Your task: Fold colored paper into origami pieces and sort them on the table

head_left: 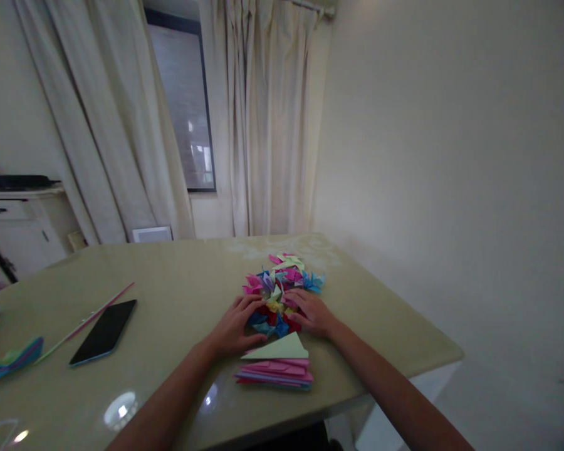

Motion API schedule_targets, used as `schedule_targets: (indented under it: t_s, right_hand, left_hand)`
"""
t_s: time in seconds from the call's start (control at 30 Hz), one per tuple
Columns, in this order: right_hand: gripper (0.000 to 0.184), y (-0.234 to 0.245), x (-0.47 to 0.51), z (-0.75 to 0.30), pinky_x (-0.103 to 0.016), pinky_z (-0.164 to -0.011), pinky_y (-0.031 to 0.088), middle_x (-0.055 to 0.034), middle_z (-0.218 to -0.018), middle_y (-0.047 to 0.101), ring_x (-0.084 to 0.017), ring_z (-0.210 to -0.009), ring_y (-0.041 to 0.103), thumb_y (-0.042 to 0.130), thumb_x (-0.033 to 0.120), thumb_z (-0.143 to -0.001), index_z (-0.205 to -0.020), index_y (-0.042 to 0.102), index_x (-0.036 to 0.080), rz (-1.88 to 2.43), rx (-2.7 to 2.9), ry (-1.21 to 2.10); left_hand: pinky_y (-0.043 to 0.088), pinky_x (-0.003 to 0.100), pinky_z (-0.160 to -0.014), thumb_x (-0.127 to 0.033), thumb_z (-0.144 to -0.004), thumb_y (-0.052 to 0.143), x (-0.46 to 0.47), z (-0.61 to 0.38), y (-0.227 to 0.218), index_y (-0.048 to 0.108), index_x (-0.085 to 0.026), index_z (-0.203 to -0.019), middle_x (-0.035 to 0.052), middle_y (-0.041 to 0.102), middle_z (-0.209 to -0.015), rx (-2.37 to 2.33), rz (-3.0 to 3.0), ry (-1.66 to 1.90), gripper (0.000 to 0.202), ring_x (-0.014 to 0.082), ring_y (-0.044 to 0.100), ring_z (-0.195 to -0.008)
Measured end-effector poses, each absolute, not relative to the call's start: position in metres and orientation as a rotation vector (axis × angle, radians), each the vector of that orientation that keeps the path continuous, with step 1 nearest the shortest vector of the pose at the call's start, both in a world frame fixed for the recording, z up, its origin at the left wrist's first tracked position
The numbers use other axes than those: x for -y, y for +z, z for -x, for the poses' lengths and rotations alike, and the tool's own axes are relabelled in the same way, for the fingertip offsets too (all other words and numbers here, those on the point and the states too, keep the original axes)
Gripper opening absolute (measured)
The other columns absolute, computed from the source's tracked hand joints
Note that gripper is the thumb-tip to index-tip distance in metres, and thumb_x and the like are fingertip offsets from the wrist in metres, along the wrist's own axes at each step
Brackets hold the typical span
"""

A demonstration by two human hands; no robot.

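Fingers (250,300) of the left hand (236,326) and right hand (314,312): loosely curved, part-open, cupping the origami pile (289,275) between them; whether any piece is gripped cannot be told. Folded-paper stack (277,368) lies on the bench (183,275), just nearside of the fingers.

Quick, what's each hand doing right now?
Left hand: open, cupped at the left of the folded paper pile.
Right hand: open, cupped at its right.

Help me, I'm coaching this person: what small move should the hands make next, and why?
Perhaps slide the left hand and right hand slightly farther forward around the paper pile: they flank its nearer part, while a pale green piece lies beyond them, toward its far end.
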State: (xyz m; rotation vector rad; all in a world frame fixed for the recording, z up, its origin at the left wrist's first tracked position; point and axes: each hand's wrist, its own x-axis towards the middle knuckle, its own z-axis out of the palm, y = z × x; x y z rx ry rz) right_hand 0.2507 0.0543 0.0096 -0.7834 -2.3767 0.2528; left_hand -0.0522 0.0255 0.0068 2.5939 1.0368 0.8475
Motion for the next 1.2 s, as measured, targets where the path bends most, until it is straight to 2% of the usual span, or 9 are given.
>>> schedule_targets:
  t_s: [0.13,0.5,0.83,1.2]
  right_hand:
    - [0.068,0.008,-0.0568,-0.2511,-0.047,-0.11,0.046,-0.0169,-0.138,0.064,-0.031,-0.127,0.06,0.042,0.073,-0.102,-0.14,0.061,0.019,0.744,2.378,0.231]
    - [0.079,0.0086,-0.0566,-0.254,-0.048,-0.109,0.046,-0.0184,-0.138,0.064,-0.034,-0.127,0.06,0.049,0.081,-0.094,-0.139,0.062,0.018,0.771,2.383,0.197]
    - [0.056,0.0053,-0.0577,-0.253,-0.047,-0.108,0.047,-0.0161,-0.137,0.065,-0.032,-0.124,0.061,0.055,0.063,-0.101,-0.136,0.063,0.021,0.857,2.367,0.185]
    - [0.046,0.0098,-0.0535,-0.2492,-0.047,-0.106,0.05,-0.0158,-0.133,0.066,-0.032,-0.121,0.062,0.062,0.051,-0.1,-0.134,0.064,0.021,0.893,2.345,0.172]
  left_hand:
    - [0.042,0.052,-0.117,-0.061,-0.081,0.079,-0.0247,0.053,0.0076,0.053,-0.027,-0.149,0.013,0.053,-0.151,-1.041,-2.596,0.833,0.08,0.0358,0.047,-0.139]
    - [0.042,0.052,-0.117,-0.059,-0.08,0.081,-0.0281,0.0542,0.0018,0.051,-0.03,-0.15,0.0124,0.051,-0.151,-1.008,-2.616,0.839,0.082,0.0353,0.047,-0.138]
    - [0.043,0.051,-0.117,-0.061,-0.084,0.076,-0.0272,0.0537,0.0024,0.051,-0.03,-0.151,0.0123,0.051,-0.153,-1.011,-2.602,0.844,0.078,0.0352,0.048,-0.139]
    - [0.041,0.05,-0.119,-0.061,-0.092,0.067,-0.0266,0.0526,0.0051,0.052,-0.028,-0.15,0.0119,0.052,-0.153,-1.02,-2.594,0.834,0.068,0.0332,0.047,-0.139]
